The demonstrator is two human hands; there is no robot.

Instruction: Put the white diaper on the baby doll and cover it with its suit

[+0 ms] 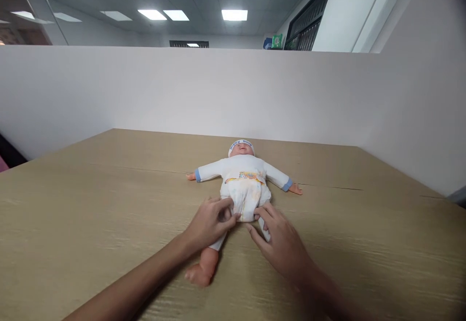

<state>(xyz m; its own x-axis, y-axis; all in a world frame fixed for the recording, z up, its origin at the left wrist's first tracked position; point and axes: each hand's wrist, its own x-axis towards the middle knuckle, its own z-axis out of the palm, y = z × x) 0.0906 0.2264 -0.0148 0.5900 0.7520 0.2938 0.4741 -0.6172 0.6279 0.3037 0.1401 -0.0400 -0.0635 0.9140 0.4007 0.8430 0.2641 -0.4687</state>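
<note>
A baby doll (242, 166) lies on its back, head away from me, in a white top with blue cuffs and a white headband. Around its hips is a white diaper (244, 197) with a coloured print along the waist. My left hand (211, 221) is closed, thumb and fingers pinching the diaper's lower edge on the left. On the opposite side, my right hand (280, 238) touches the diaper's edge with its fingertips, thumb held apart below. The doll's left-side foot (204, 267) shows bare; the other lower leg is hidden behind my right hand.
The doll rests on a wood-toned table (109, 204) with thin seams across it. A white partition (182, 92) rises behind the table, and a white wall (418, 107) borders the right side. Beyond the partition sits a green package (277, 41).
</note>
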